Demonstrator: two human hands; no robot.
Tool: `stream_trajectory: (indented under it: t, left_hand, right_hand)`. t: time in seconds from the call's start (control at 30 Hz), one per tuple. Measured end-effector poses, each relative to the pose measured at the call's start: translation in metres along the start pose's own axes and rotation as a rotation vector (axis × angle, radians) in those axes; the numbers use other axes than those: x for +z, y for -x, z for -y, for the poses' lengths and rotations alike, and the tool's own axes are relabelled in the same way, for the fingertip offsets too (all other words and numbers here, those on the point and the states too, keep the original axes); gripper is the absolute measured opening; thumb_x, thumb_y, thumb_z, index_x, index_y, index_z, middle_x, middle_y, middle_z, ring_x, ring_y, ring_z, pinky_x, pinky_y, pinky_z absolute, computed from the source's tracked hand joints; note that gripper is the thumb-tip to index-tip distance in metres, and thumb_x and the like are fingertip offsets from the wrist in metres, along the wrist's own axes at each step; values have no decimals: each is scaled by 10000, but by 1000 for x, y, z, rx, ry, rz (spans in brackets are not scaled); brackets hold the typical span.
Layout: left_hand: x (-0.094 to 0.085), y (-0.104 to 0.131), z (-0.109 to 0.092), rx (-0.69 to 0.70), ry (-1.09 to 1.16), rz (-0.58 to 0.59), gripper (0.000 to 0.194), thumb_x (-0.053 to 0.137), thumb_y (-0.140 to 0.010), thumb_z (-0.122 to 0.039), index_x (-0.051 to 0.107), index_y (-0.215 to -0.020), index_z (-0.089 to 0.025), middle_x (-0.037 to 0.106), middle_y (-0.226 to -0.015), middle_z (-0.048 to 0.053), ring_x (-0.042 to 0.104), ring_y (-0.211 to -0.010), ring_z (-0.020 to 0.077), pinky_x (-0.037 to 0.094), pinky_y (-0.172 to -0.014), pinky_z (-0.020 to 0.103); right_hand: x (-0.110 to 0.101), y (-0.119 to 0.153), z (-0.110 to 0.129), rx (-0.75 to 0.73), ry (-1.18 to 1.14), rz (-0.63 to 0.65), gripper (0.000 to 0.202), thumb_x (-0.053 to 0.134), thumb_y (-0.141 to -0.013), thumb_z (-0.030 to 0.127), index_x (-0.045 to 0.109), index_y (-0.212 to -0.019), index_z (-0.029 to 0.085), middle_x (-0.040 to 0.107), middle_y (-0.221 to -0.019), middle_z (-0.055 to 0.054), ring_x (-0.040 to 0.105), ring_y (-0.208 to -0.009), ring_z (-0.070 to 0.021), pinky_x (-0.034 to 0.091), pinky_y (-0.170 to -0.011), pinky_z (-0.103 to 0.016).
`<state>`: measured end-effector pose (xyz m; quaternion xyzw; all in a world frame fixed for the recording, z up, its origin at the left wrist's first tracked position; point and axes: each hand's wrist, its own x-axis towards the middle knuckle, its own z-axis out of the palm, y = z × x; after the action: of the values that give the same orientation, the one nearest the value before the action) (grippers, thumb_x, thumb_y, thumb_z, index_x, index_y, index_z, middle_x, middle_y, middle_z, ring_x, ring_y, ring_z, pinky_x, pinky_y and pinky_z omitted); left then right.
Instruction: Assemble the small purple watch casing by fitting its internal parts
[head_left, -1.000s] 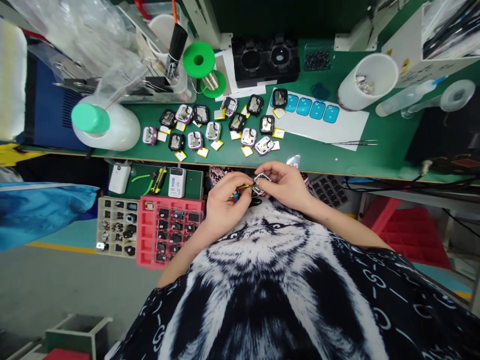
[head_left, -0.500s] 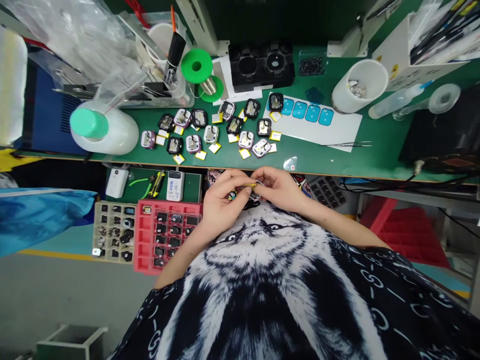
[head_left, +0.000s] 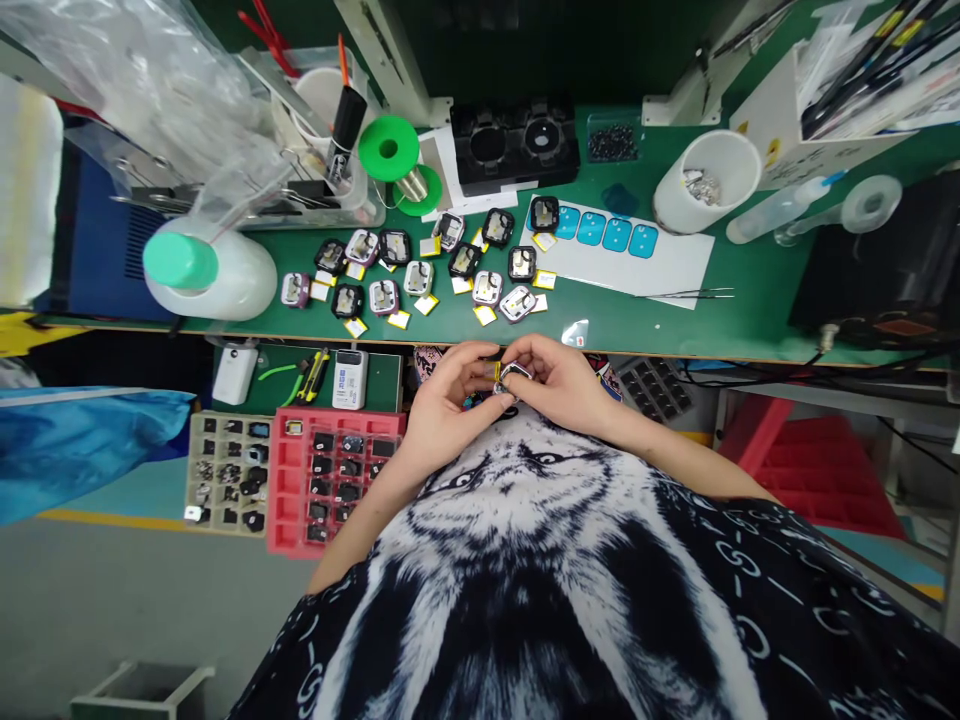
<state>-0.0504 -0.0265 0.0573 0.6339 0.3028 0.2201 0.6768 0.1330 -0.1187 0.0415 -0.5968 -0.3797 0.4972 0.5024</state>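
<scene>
Silver-toned case (head_left: 517, 372), small and partly hidden by fingers, situated between the two hands, near the front of a printed shirt (head_left: 510, 560). The right hand (head_left: 566, 388) holds it in a narrow grip between thumb and curled fingers. The left hand (head_left: 456, 405) curves about the other side, its thumb reaching the near edge of the case; a yellow-edged piece (head_left: 497, 371) shows beside its fingers, and whether this hand grips the piece or the case cannot be told. Beyond both hands, the green bench (head_left: 637, 330) bears a cluster of open cases (head_left: 418, 278) in black, white and purple, many with small yellow-edged tabs (head_left: 427, 304) beside them. Just beyond the right hand lies a clear film (head_left: 576, 333); farther out and to its right, a white sheet (head_left: 679, 262) carries a row of blue stickers (head_left: 616, 234), with thin tweezers (head_left: 694, 294) over its near right corner. Well beyond the left hand, past the cluster, stands a green spool (head_left: 388, 148); to that hand's left lies a red tray (head_left: 283, 490) with dark parts
</scene>
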Motion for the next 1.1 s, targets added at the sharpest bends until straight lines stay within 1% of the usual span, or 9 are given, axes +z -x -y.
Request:
stream_trajectory:
  t: [0.1,0.23,0.37,0.43,0.53,0.63,0.8,0.9,1.1]
  left_hand:
    - [-1,6,4,-83,-43,11,640,922,-868,-234,667,-1455,-266,647,-1497,133,749,-1136,195,675,-994,367]
    - [-1,7,5,-165,-86,7,604,919,-859,-259,678,-1412,-253,696,-1431,121,756,-956,151,678,-876,310]
    - [3,4,3,-133,-253,44,563,857,-894,-264,672,-1426,-287,738,-1336,83,760,-886,153,668,-787,294]
    - [4,3,3,-108,-374,48,574,839,-899,-268,663,-1445,-296,738,-1338,82,757,-847,155,662,-751,300]
    - [6,2,6,-79,-440,36,576,833,-884,-263,662,-1434,-279,732,-1343,87,763,-880,175,664,-782,326]
    - [8,1,8,-80,-434,38,579,798,-895,-244,648,-1454,-270,733,-1321,83,754,-917,179,650,-836,335]
    - [10,1,5,-93,-310,43,539,726,-912,-185,658,-1440,-269,727,-1178,54,722,-904,163,608,-808,294]
    - [10,0,4,-81,-294,54,566,692,-895,-125,667,-1441,-272,741,-1167,53,702,-879,149,584,-782,273]
    - [7,-4,6,-28,-169,-6,597,774,-845,-137,675,-1425,-239,728,-1207,66,690,-835,122,595,-744,254]
  right_hand:
    - [1,1,0,14,36,7,188,715,-932,325,686,-1097,240,696,-924,21,618,-752,-145,492,-693,-302]
    - [0,1,2,-44,206,12,159,706,-910,236,705,-1069,241,677,-926,26,607,-760,-144,472,-723,-305]
    - [-2,0,4,-154,378,-9,151,673,-903,166,703,-1036,230,656,-1040,-8,622,-872,-165,480,-808,-324]
    - [-3,0,4,-159,446,-2,139,669,-920,166,685,-1043,228,661,-1068,-23,631,-935,-189,490,-849,-340]
    - [-4,1,4,-130,512,20,128,665,-950,177,663,-1066,231,669,-1129,-43,648,-1011,-214,508,-910,-370]
    - [-5,2,7,-124,478,19,152,662,-955,179,660,-1098,229,670,-1164,-52,658,-1038,-218,520,-936,-383]
    - [-6,6,10,-126,395,1,184,705,-958,250,670,-1139,240,660,-1149,-36,622,-858,-167,511,-805,-345]
    - [-9,8,11,-116,371,25,223,731,-972,296,679,-1183,246,657,-1155,-37,617,-832,-157,523,-788,-343]
    - [-16,6,19,-163,321,105,384,812,-955,333,672,-1302,248,646,-1275,-71,648,-872,-165,584,-801,-372]
